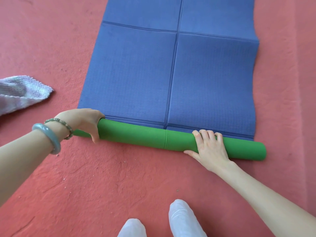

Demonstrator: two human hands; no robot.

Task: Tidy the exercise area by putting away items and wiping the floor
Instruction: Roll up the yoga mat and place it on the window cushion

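Yoga mat [171, 74] lies on the red floor [85, 177], blue side up, its near end rolled into a green tube [136, 135]. The left hand [85, 124] grips the tube's left end and hides part of it. The right hand [208, 146] curls over the tube nearer its right end. A knitted cloth [22, 89] is cut off at the left edge.

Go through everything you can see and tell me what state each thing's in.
mat: near end rolled up, green side out; the rest flat on the floor.
left hand: grips the roll's left end.
right hand: fingers curled over the roll.
cloth: crumpled on the floor, untouched.
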